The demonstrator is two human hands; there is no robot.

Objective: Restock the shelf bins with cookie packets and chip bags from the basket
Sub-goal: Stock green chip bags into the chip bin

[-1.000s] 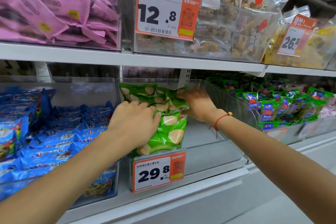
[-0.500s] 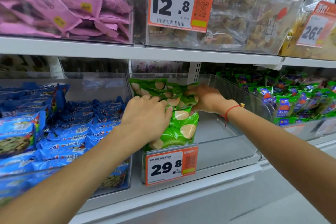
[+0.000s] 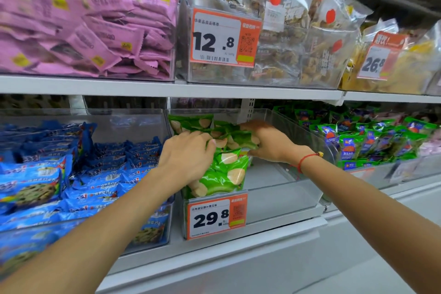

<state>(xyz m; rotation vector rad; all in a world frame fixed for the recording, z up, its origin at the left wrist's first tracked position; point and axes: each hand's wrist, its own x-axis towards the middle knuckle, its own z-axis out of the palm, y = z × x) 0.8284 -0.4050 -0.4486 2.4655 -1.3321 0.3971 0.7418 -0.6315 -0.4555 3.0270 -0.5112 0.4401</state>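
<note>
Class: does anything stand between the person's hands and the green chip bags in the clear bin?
Nothing visible does. The left hand and right hand already lie on the green chip bags inside the clear bin.
</note>
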